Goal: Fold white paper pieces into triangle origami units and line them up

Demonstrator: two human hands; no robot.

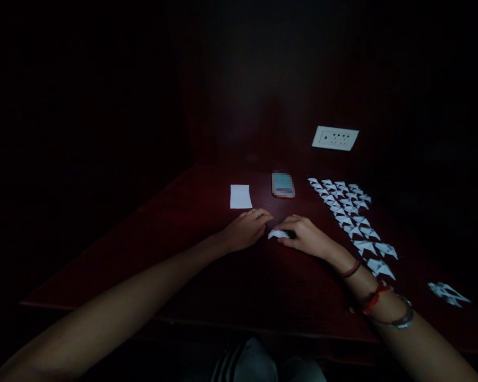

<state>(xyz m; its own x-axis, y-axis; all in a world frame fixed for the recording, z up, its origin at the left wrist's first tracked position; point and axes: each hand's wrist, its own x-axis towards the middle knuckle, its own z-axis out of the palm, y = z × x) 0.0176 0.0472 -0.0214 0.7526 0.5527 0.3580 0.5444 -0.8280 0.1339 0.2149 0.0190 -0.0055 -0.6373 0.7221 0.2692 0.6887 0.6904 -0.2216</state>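
A small piece of folded white paper [278, 234] lies at the middle of the dark red table [175, 212]. My right hand [305, 236] is closed on its right side, thumb in front and fingers behind. Just left of the paper rests my left hand [245, 229], wearing a ring; its fingers reach forward, apart from the paper as far as the dim light shows, and hold nothing visible. Beyond the left hand lies a flat white paper stack or sheet [241, 197]; whether it is one sheet or several, I cannot tell.
Rows of folded white paper pieces [344, 207] cover the table's right side. Several more folded scraps [448, 293] lie near the right front. A phone [282, 184] sits at the back, below a wall socket panel [335, 138]. The surroundings are very dark.
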